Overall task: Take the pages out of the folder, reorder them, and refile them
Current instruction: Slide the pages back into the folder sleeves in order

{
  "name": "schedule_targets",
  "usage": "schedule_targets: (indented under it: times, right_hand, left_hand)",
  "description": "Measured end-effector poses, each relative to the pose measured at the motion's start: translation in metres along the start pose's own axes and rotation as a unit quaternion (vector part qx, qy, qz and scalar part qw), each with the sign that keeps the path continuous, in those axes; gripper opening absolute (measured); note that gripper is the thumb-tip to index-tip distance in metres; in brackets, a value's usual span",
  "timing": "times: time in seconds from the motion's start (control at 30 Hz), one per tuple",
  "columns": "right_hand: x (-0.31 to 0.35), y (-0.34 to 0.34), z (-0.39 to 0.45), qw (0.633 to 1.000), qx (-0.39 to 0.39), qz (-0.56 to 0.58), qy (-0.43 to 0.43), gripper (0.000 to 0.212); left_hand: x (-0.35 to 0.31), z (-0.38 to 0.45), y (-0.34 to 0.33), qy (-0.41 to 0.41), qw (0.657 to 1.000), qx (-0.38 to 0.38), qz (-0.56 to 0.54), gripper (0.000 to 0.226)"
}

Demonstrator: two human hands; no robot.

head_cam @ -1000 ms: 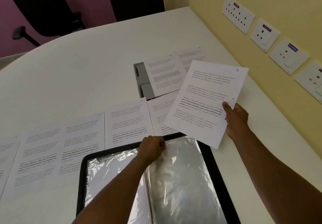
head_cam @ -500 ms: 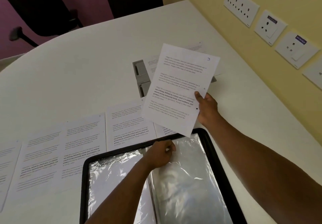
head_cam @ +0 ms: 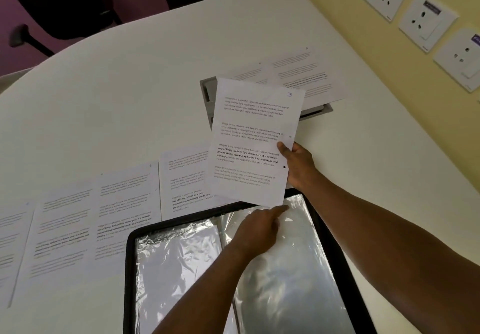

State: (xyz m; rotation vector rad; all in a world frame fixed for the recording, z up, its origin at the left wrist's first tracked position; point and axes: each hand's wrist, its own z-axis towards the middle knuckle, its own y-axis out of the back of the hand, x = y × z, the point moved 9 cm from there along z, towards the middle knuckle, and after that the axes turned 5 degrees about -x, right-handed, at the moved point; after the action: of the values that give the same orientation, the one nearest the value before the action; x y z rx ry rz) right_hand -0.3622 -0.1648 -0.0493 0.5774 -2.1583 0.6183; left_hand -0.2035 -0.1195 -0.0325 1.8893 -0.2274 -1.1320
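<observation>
A black folder [head_cam: 128, 261] lies open near me, its clear plastic sleeves [head_cam: 293, 268] shining. My right hand [head_cam: 298, 164] grips a printed page [head_cam: 252, 141] numbered 3 by its right edge, holding it just above the folder's top rim. My left hand [head_cam: 257, 229] rests on the right-hand sleeve, fingers at its top opening, touching the page's lower corner. Several printed pages [head_cam: 117, 209] lie in a row on the white table left of and beyond the folder.
Two more pages [head_cam: 306, 76] lie over a grey cable box [head_cam: 207, 92] set into the table. A yellow wall with power sockets [head_cam: 426, 19] runs along the right. A dark office chair [head_cam: 52, 3] stands beyond the table's far curved edge.
My right hand has brought page 3 left and down toward the folder's top edge. My left hand has shifted right along the sleeve's top and now points at the page's lower corner.
</observation>
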Motion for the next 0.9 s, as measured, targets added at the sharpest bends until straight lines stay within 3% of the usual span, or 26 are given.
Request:
schedule_targets:
  times: [0.17,0.37,0.6,0.7,0.9]
  right_hand:
    - [0.013,0.000,0.004,1.000,-0.003,0.019,0.011,0.011]
    - [0.015,-0.008,0.005,0.999,0.024,-0.003,0.025,0.012]
    - [0.009,0.002,0.010,0.989,0.048,-0.133,0.041,0.017]
    - [0.014,0.009,0.013,0.982,0.058,-0.173,0.052,0.014]
    - [0.019,0.013,0.017,0.979,0.088,-0.177,0.047,0.026]
  left_hand:
    - [0.008,0.006,0.013,0.034,0.995,-0.073,-0.059,0.009]
    - [0.013,0.007,0.016,0.048,0.995,-0.076,-0.043,0.018]
    - [0.023,-0.002,0.025,0.073,0.993,-0.095,-0.008,0.023]
    - [0.040,-0.006,0.023,0.088,0.994,-0.061,0.010,0.026]
    - [0.059,-0.009,0.031,0.098,0.994,-0.038,0.035,0.013]
